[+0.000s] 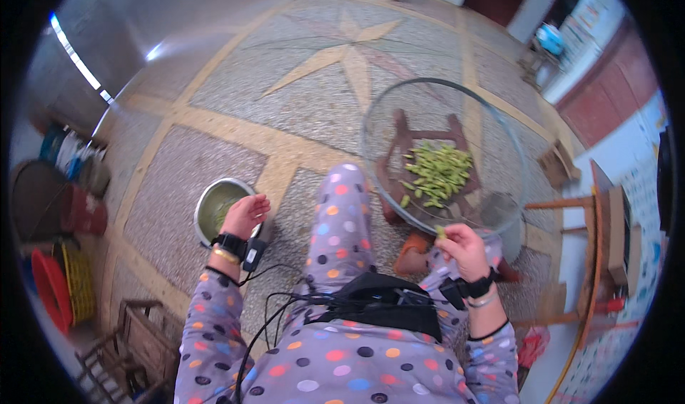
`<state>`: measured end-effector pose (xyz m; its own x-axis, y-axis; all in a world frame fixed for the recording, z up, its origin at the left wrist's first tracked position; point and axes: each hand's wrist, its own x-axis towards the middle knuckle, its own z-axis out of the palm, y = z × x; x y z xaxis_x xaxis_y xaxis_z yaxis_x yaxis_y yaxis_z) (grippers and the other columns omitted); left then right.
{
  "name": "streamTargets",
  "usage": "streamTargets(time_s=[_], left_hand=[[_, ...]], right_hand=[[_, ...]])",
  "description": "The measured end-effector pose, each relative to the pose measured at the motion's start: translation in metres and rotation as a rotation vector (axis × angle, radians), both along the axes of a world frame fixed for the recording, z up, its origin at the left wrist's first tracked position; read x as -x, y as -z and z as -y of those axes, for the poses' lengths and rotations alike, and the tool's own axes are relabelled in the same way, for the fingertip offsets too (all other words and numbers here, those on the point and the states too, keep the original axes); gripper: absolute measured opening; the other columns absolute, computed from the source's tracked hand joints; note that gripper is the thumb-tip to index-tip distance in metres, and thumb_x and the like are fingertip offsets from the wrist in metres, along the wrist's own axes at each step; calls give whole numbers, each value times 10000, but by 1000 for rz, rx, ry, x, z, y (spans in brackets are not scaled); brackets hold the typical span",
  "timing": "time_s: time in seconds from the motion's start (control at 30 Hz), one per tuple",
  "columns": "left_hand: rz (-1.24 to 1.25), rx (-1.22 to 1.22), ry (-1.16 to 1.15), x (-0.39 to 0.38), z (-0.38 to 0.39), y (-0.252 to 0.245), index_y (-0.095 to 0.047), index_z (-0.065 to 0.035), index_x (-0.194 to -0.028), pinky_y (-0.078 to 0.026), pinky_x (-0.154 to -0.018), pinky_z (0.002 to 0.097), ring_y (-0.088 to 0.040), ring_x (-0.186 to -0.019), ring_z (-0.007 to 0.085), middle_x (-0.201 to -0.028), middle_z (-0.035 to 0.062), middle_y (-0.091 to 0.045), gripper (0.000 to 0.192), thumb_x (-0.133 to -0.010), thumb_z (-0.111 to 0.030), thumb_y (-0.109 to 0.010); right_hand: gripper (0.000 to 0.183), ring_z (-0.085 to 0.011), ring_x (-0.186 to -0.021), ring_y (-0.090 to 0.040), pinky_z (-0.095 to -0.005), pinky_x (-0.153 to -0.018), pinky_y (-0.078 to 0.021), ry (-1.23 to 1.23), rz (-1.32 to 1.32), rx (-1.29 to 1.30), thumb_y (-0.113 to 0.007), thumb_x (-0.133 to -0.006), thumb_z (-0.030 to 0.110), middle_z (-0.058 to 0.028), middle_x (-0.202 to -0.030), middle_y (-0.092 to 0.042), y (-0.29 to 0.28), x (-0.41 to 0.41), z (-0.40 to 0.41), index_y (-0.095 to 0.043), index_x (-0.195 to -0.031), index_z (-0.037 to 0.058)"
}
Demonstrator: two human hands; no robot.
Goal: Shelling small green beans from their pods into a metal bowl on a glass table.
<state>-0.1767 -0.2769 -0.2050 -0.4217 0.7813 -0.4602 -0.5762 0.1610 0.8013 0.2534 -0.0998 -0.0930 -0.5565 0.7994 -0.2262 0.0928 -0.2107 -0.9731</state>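
My right hand (463, 251) pinches a small green pod (440, 232) between thumb and fingertips, at the near rim of a round glass tabletop (503, 136). A heap of similar green pods (436, 174) shows within the glass rim, above a dark wooden stool (398, 136). My left hand (246, 217) is over the right side of a round metal bowl (206, 203) on the floor, its fingers loosely bent and nothing visible in them. Some green bits lie inside the bowl, partly hidden by that hand.
A wooden table (588, 259) with boxes stands along the right wall. At left are a red basin (48, 291), a yellow basket (79, 283) and a wooden chair (144, 329). Black cables (278, 297) cross my lap. A cardboard box (558, 164) sits beyond the glass.
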Motion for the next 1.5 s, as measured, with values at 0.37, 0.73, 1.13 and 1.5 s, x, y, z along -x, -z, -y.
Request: streamTargets(time_s=[0.37,0.73,1.13,1.5], left_hand=[[-480,-358,820,-146,-66,-167,-575,25,-963,-444,-772,252,-569,-852,137,-893,68,-614,239,-906,-178,-463],[-520,-413,969,-187,-71,-183,-553,16,-922,-438,-689,230,-534,-758,96,-808,30,-569,301,-921,-267,-450],[-232,-338,834,-196,-73,-173,-540,-20,-886,-436,-693,212,-534,-751,78,-791,6,-563,193,-895,-197,-465],[-139,-367,784,-196,-73,-166,-517,-33,-841,-419,-654,221,-507,-706,83,-738,-1,-528,138,-874,-145,-443]], right_hand=[[231,-167,-713,-547,-245,-611,-436,-232,86,-871,-713,-670,45,-67,-807,-564,-83,41,21,-565,-845,13],[190,-251,-675,-543,-323,-592,-440,-285,9,-975,-679,-690,98,-83,-741,-554,-86,50,38,-569,-826,24],[180,-192,-580,-568,-273,-513,-429,-179,53,-914,-678,-706,70,-90,-704,-595,-82,48,36,-617,-866,13],[175,-205,-592,-575,-289,-538,-413,-195,94,-1115,-684,-691,76,-57,-685,-601,-84,56,34,-606,-842,36]])
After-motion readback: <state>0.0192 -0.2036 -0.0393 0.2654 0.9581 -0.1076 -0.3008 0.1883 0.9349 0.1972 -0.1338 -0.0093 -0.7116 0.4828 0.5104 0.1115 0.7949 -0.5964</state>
